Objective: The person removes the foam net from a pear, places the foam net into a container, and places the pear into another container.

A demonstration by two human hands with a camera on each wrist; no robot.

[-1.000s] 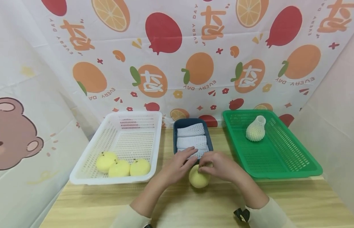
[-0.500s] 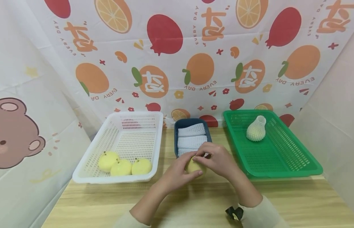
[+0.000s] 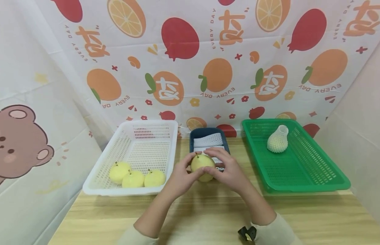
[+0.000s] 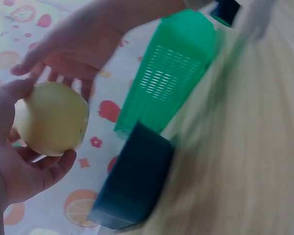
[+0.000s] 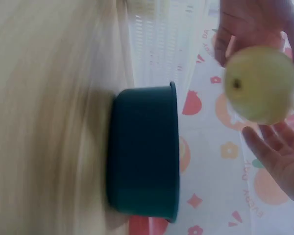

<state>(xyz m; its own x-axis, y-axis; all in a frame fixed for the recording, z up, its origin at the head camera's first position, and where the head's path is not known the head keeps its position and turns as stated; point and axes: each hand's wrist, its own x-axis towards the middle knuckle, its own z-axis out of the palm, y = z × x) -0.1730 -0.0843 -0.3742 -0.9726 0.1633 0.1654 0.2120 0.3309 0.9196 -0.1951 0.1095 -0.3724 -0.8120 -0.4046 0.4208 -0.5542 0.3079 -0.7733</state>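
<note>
A round yellow pear (image 3: 203, 165) with a short stem is held up at the near side of the dark blue tray (image 5: 144, 152). My left hand (image 3: 180, 177) grips its left side, the thumb in front and fingers around it, as the left wrist view shows. My right hand (image 3: 228, 170) is at the pear's other side, its fingers spread and loosely bent; in the right wrist view its fingertips come right near the fruit. White foam net sleeves (image 3: 208, 140) lie in the tray, partly hidden by the hands and pear.
A white basket (image 3: 169, 153) with three yellow pears (image 3: 133, 179) stands on the left. On the right, a green basket (image 3: 300, 180) holds one pear in a foam net (image 3: 277, 139). Patterned cloth (image 3: 196, 78) hangs behind the wooden table (image 3: 202, 217).
The pear has risen from the table and moved slightly left. My left hand came from the tray to grip it; my right hand let go of the stem and spread its fingers.
</note>
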